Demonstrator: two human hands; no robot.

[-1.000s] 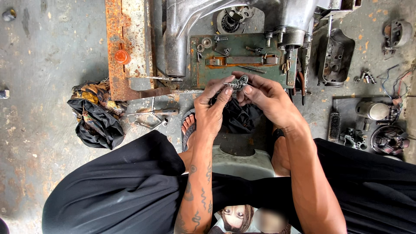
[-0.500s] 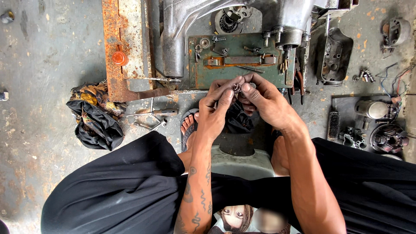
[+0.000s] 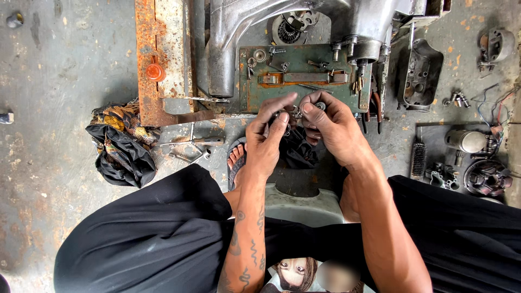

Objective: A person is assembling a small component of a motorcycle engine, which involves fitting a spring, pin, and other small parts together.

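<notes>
Seen from above, the left hand and right hand meet fingertip to fingertip, both pinched shut on a small shiny metal part held just over the near edge of a worn green metal plate strewn with screws. Beyond it lies a smooth grey cast-metal housing. A crumpled black cloth rests on the stained concrete floor, beside a rusty orange steel bracket.

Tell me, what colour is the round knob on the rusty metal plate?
The round knob is orange-red, seen best in the head view, on the rusty metal plate.

Single head-worn view, looking steeply down, close over lap, floor beyond
</notes>
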